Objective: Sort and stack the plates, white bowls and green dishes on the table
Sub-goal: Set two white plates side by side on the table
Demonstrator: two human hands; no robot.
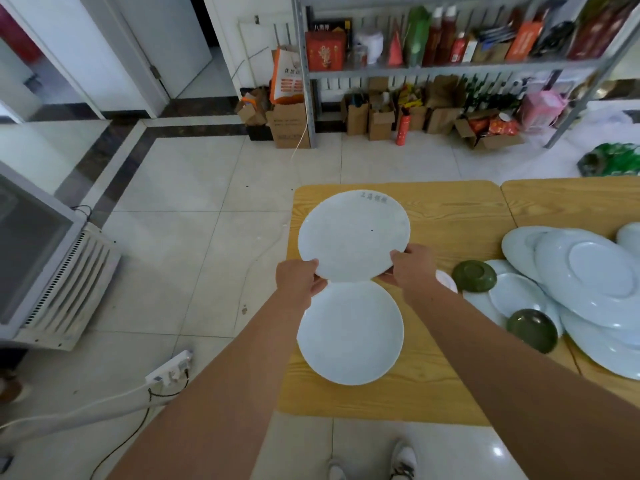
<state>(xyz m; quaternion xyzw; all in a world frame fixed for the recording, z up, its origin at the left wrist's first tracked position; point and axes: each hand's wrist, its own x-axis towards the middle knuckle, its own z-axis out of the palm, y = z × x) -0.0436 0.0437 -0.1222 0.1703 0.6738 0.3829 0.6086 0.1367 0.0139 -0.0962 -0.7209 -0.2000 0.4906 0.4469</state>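
Both my hands hold one white plate (353, 233) with grey lettering on its far rim, raised over the wooden table (450, 216). My left hand (299, 277) grips its near left edge and my right hand (412, 268) grips its near right edge. A second white plate (349, 332) lies flat on the table just below them. To the right, a jumbled pile of white plates (588, 271) lies upside down. Two green dishes, one (473, 276) nearer the middle and one (532, 330) closer to me, rest overturned among them.
The table's left edge drops to a tiled floor with a power strip (169, 368) and cables. A white appliance (41, 271) stands at the left. Metal shelving (450, 67) with boxes and bottles lines the back wall. My shoes (403, 460) show below the table's near edge.
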